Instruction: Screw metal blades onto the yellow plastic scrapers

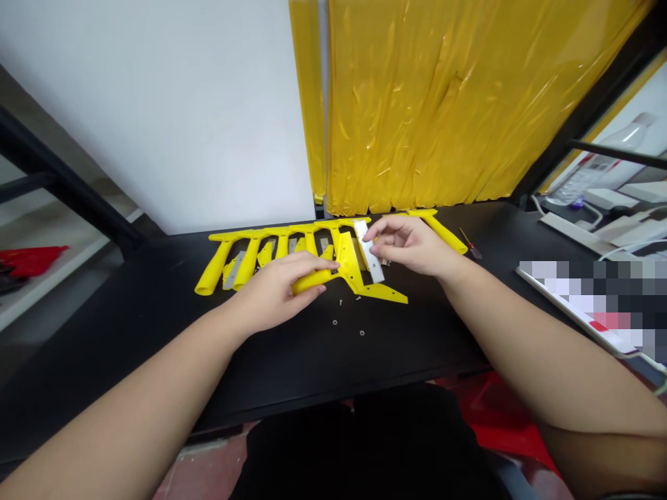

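My left hand [278,286] is closed around the grip of a yellow plastic tool handle [348,262], whose flat, angled head points right and has small holes. In my right hand [409,244], thumb and fingers pinch a flat silver metal plate [376,269], tilted beside the handle's head. Whether the plate touches the head I cannot tell. Just in front lie a small screw [340,302] and another screw [358,298]. Nearer the table edge are a nut [335,322] and a second nut [362,333].
Several similar yellow handles [211,267] stand in a row behind my left hand, with metal plates among them. A screwdriver [472,246] lies on the black table [292,368] to the right. Beyond it are a white-edged device [567,305] and a plastic bottle [599,167]. Yellow wrapping [442,104] rises behind.
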Tool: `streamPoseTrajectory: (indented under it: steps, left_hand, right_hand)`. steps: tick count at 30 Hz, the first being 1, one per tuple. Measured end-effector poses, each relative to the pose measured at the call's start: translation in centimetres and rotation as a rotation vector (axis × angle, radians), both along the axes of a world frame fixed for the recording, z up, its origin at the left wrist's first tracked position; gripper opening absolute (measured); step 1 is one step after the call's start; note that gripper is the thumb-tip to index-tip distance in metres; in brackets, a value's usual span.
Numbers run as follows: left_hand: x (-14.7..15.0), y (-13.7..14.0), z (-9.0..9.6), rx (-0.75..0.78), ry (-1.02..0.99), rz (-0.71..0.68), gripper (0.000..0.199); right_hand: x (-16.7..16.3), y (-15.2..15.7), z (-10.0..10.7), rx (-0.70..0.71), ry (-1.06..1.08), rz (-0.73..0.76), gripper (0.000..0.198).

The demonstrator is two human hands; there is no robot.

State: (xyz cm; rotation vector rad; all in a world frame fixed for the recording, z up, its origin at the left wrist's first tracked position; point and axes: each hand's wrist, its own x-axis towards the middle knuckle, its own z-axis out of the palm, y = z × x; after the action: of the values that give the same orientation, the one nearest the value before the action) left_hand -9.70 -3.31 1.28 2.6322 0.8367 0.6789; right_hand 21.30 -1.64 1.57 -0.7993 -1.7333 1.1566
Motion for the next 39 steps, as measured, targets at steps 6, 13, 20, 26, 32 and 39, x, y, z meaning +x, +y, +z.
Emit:
streamPoseTrajectory:
  steps: [6,13,20,26,32,39]
  left_hand:
    - [0.00,-0.08,0.13,-0.007,0.004,0.007,0.038]
    - [-0.02,-0.08,0.05,-0.025,-0.003,0.006,0.039]
    - [0.03,-0.11,0.14,-0.028,0.013,0.010,0.038]
    - [0.00,-0.06,0.05,-0.018,0.014,0.006,0.038]
    - [0.09,-0.10,0.14,-0.030,0.013,0.012,0.038]
    - [0.05,-0.07,0.11,-0.031,0.011,0.004,0.038]
  right_hand:
    - [-0.13,-0.04,-0.16,-0.037,0.013,0.012,0.030]
    - [-0.15,-0.05,-0.25,-0.052,0.070,0.007,0.041]
    - [-0.19,-0.20,-0.04,-0.043,0.049,0.007,0.040]
    - [0.01,-0.25,0.15,0.031,-0.044,-0.012,0.027]
    - [-0.16,-0.28,0.24,0.015,0.005,-0.064,0.032]
    - [-0.15,-0.02,0.21,-0.104,0.080,-0.067,0.036]
